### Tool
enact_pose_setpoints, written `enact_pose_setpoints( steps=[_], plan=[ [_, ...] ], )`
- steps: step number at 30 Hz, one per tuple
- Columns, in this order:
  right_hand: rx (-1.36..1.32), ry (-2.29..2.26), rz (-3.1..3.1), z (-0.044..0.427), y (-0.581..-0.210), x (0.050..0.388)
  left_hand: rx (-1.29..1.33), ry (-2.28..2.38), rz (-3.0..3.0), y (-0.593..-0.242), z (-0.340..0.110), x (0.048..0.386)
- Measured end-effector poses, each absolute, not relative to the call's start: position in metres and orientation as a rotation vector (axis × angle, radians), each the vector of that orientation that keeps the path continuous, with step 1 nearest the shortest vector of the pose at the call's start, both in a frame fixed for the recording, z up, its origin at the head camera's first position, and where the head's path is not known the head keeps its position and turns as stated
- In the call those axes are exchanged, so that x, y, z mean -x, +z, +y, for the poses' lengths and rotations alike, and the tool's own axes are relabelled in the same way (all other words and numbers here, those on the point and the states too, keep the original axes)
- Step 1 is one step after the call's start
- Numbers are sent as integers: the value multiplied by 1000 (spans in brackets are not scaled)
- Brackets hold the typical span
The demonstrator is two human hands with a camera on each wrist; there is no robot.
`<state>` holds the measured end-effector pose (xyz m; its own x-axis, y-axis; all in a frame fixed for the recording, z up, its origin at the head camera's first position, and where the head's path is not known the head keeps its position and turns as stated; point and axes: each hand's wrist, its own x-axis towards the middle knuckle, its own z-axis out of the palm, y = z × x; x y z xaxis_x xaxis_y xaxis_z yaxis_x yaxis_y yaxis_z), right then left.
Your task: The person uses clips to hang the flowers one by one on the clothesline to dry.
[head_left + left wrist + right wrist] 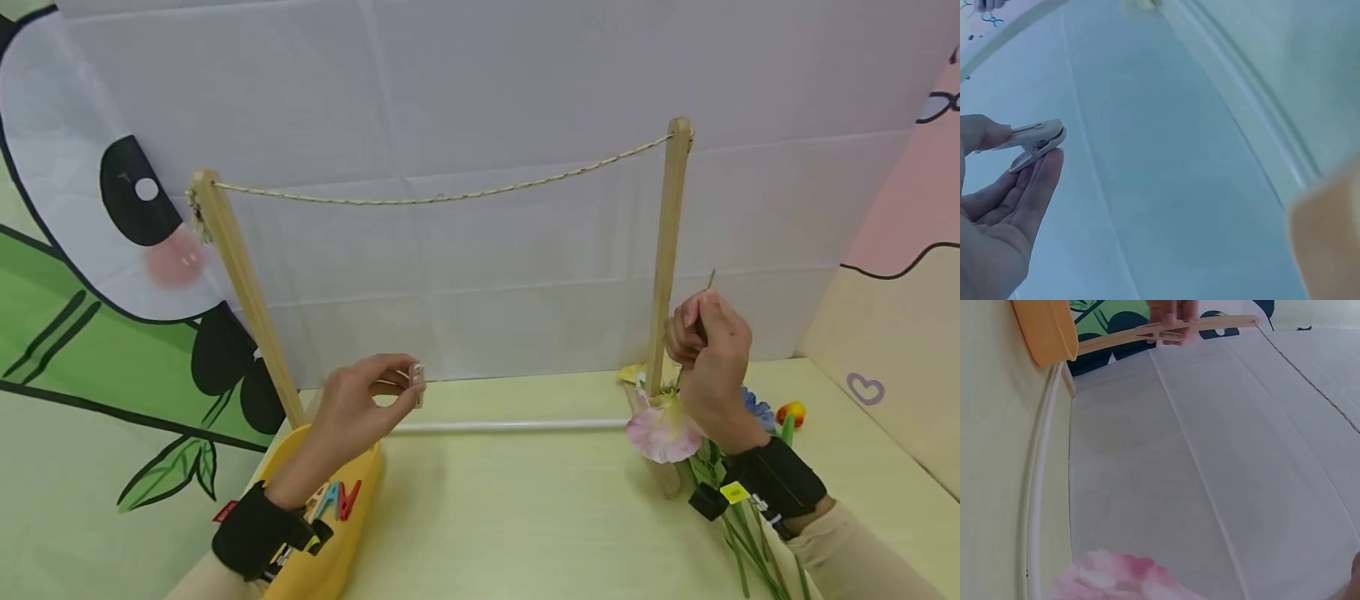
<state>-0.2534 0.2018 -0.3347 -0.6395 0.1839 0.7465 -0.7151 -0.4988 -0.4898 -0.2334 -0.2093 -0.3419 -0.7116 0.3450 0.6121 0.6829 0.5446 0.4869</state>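
Observation:
My left hand (356,410) pinches a pale clothespin (418,385) between thumb and fingers, above the tabletop; in the left wrist view the clothespin (1038,140) lies between thumb and fingertips. On the right, my right hand (711,362) curls round a thin stem (712,278) whose end sticks up above the fingers. Below that hand hangs a pink flower (663,431), seen also as pink petals (1119,578) in the right wrist view; whether it belongs to the held stem I cannot tell.
A cord (450,198) sags between a left wooden post (243,275) and a right one (670,242). A white rod (517,426) runs low between them. The yellow basket (360,517) holds colored clothespins (348,500). Flowers with green stems (750,546) lie at the right.

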Motion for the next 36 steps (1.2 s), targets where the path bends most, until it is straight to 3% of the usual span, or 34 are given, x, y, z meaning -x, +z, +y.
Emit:
enact_pose_setpoints(
  steps=[15, 36],
  plan=[
    [-860, 1905, -1316, 157, -328, 278, 1066, -1315, -2119, -288, -144, 256],
    [-845, 1872, -1401, 108, -310, 299, 1164, -1326, -2016, -221, -115, 275]
  ],
)
